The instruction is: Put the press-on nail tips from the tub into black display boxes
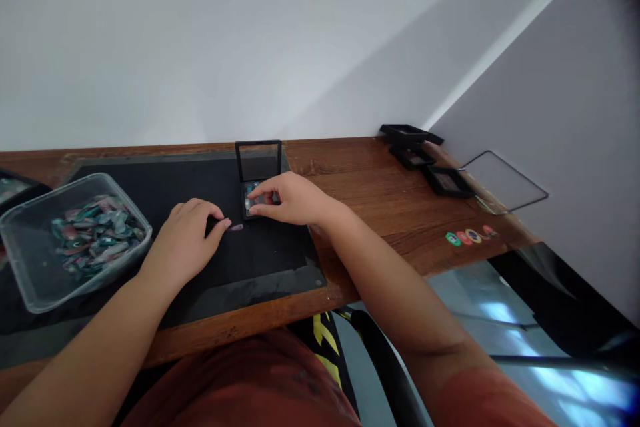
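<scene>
Two hands worked at a small black case (pixel 255 195) that lay open on a dark mat (pixel 200 240), its framed lid standing upright at the far edge. The case was square and shallow, with something pale and greenish in its tray, too small to make out. The right hand (pixel 293 199) had its fingers curled and pinched together over the tray, fingertips touching the contents; whether it gripped a piece could not be told. The left hand (pixel 187 233), at 8 o'clock from the case, rested loosely curled on the mat, its fingertip just beside a small pinkish piece (pixel 236 227). That piece lay flat, its long axis running 9 to 3 o'clock. At 9 o'clock sat a clear plastic tub (pixel 30 280) of mixed green and pink pieces. At 3 o'clock on the tabletop (pixel 360 173) stood more black cases (pixel 425 157).
</scene>
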`<state>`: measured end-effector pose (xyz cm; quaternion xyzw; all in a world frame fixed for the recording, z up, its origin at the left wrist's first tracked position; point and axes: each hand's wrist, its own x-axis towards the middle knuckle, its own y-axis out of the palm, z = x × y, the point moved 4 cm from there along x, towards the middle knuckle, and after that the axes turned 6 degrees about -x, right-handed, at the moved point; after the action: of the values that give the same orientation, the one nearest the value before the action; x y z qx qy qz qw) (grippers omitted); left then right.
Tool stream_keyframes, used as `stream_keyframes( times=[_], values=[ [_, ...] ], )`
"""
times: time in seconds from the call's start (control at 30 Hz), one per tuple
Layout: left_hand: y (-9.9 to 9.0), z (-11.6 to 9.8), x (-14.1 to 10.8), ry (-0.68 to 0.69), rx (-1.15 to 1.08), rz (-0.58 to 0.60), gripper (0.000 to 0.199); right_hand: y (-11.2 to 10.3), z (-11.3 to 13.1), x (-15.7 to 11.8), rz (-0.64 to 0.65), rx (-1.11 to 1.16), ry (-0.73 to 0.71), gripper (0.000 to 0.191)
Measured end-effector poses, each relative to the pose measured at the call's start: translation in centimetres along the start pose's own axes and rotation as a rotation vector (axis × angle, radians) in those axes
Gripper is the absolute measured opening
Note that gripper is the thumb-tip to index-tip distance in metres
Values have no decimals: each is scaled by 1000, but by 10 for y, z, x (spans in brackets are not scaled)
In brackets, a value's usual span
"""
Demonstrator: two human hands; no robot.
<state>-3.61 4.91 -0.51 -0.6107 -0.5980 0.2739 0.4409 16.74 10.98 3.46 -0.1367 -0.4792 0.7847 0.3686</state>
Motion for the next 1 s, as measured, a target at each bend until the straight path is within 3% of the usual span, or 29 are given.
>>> stream_keyframes(
  times=[0.23, 0.33, 0.43, 0.57, 0.7, 0.83, 1.0],
  values=[
    [-7, -5, -1, -67, -62, 63, 23, -1, 1, -1, 6, -8, 4, 30],
    [-15, -8, -2, -158, -185, -43, 22, -1, 3, -1, -7, -6, -10, 30],
    [-18, -11, -3, -211, -503, -142, 33, 0, 6, -2, -22, 10, -23, 27],
    [-13, -14, -3, -343, -984, -79, 48, 1, 13, -3, -35, 114, -74, 23],
    [-13, -16, -3, -435, -1229, -77, 58, -1, 16, -4, -113, 237, -102, 23],
    [-12, -18, -4, -463, -1311, -78, 56, -2, 21, -5, -183, 307, -145, 26],
    [-5, -23, -5, -425, -1310, 20, 52, -2, 27, -5, -247, 248, -169, 23]
  ],
)
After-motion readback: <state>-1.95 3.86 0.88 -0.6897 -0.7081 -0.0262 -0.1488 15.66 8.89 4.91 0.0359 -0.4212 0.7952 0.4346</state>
